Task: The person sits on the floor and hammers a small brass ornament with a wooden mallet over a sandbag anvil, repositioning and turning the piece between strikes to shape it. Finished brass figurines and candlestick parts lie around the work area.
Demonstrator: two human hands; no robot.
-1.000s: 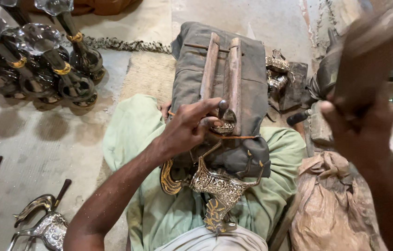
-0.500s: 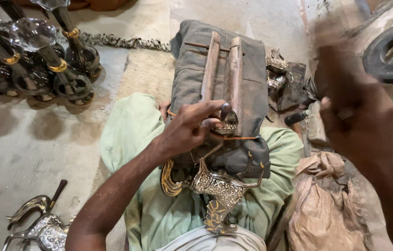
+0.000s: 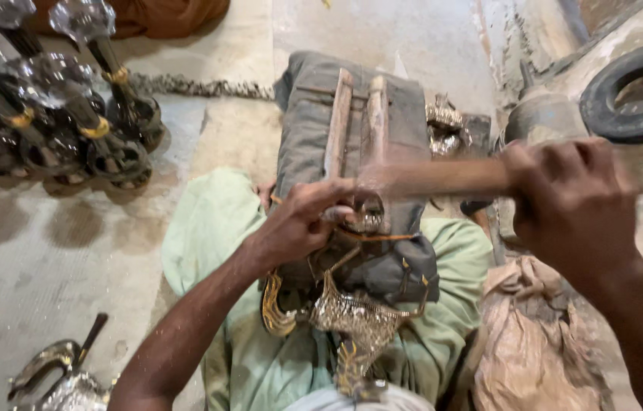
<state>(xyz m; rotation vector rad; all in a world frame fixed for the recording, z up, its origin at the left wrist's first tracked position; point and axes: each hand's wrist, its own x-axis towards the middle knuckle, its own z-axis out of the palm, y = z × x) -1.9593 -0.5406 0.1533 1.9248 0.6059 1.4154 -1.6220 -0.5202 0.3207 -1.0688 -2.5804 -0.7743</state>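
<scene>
The ornate metal piece (image 3: 359,323) lying on the grey padded block (image 3: 352,152) across the person's lap looks stiff and fairly heavy, a cast or pierced ornament in silver and gold tones with curling edges. Such thin scrollwork would probably bend or mar if struck carelessly, so it seems best held near its solid upper end, pressed flat against the block. That is where the left hand (image 3: 306,224) sits, fingers pinched together on a small tool or the top of the piece; which one is hard to tell. The right hand (image 3: 569,202) is clenched round a wooden handle (image 3: 436,179), blurred, its head not clearly seen. Dark goblet-like metal stands (image 3: 70,114) sit on the floor (image 3: 47,289) to the left.
</scene>
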